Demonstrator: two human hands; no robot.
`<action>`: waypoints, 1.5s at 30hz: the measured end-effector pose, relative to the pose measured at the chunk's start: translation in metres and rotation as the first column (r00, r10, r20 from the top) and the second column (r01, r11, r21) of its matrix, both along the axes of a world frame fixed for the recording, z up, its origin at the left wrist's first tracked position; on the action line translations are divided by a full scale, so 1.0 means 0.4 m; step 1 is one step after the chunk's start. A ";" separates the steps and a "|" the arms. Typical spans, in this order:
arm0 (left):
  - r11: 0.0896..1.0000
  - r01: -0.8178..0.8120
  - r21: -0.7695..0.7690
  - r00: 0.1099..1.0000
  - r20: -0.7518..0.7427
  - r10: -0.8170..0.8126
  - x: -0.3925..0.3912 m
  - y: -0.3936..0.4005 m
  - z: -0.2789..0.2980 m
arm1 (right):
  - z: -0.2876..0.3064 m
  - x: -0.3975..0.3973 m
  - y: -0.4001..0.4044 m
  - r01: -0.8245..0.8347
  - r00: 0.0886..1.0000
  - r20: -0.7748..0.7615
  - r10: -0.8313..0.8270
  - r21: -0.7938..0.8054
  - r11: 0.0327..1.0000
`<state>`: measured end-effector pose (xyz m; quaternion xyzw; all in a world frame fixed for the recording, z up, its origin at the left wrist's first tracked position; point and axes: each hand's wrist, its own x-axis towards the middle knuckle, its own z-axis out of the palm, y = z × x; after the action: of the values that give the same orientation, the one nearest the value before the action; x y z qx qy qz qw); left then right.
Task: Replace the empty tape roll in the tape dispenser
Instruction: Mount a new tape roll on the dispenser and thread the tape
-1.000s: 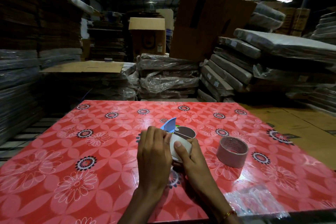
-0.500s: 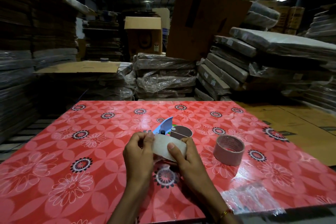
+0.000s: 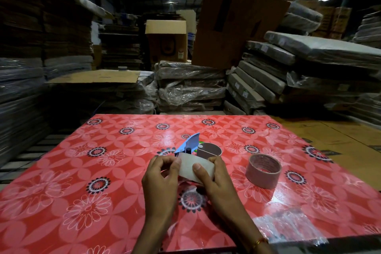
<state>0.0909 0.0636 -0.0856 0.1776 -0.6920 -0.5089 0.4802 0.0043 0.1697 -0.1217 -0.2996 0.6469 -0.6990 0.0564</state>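
Observation:
Both my hands hold a whitish tape roll just above the red flowered table. My right hand grips its right side with the thumb on the outer face. My left hand pinches its left edge with fingertips. Right behind the roll lies the blue tape dispenser, partly hidden by it. A dark brown cardboard core stands beside the dispenser. A pale brown tape roll lies flat on the table to my right.
Crumpled clear plastic wrap lies at the table's near right edge. Beyond the table are stacks of wrapped flat packs and cardboard boxes. Cardboard sheets cover the floor at the right.
The whitish roll has risen and turned so its outer face shows. My left hand moved from covering it to pinching its left edge. The view shifted slightly.

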 end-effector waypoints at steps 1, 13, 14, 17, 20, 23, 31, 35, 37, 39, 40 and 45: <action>1.000 0.001 0.008 1.000 0.000 -0.001 0.001 -0.001 -0.002 | 0.002 0.003 0.003 -0.002 1.000 -0.011 0.002 0.009 1.000; 0.980 0.141 0.139 0.989 0.032 -0.146 0.013 -0.007 -0.021 | 0.010 0.005 0.028 0.202 0.949 -0.275 -0.152 0.161 0.966; 0.981 0.148 0.124 0.987 0.046 -0.155 0.013 -0.011 -0.022 | 0.008 0.005 0.028 0.199 0.950 -0.274 -0.152 0.153 0.968; 0.981 0.163 0.100 0.982 0.075 -0.171 0.016 -0.019 -0.025 | 0.006 0.007 0.030 0.192 0.953 -0.265 -0.150 0.141 0.971; 0.987 0.141 0.081 0.985 0.087 -0.148 0.017 -0.026 -0.029 | 0.006 0.010 0.029 0.193 0.949 -0.279 -0.146 0.147 0.970; 0.992 0.106 0.070 0.990 0.089 -0.112 0.018 -0.035 -0.030 | 0.006 0.009 0.026 0.177 0.955 -0.264 -0.135 0.142 0.974; 0.995 0.082 -0.057 0.985 0.159 -0.072 0.017 -0.051 -0.006 | 0.001 0.003 0.025 0.116 0.987 -0.125 -0.105 0.084 0.990; 0.984 0.177 0.009 0.967 0.183 -0.176 0.015 -0.079 0.008 | 0.002 -0.001 0.026 0.106 0.990 -0.106 -0.098 0.072 0.992; 0.964 0.241 0.112 0.955 0.149 -0.256 0.011 -0.088 0.010 | 0.002 -0.001 0.025 0.090 0.992 -0.092 -0.083 0.070 0.993; 0.925 0.290 0.244 0.944 0.088 -0.319 0.010 -0.094 0.006 | 0.005 0.000 0.025 0.074 0.994 -0.083 -0.067 0.076 0.994; 0.905 0.306 0.296 0.938 0.066 -0.340 0.010 -0.095 0.004 | 0.006 0.000 0.026 0.070 0.994 -0.088 -0.063 0.081 0.994; 0.830 0.364 0.423 0.918 -0.013 -0.396 0.017 -0.099 -0.011 | 0.015 0.006 0.029 0.078 0.989 -0.134 -0.065 0.094 0.993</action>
<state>0.0976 0.0238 -0.0900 0.1540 -0.6058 -0.7231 0.2940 0.0067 0.1813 -0.1158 -0.3182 0.6934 -0.6465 0.0036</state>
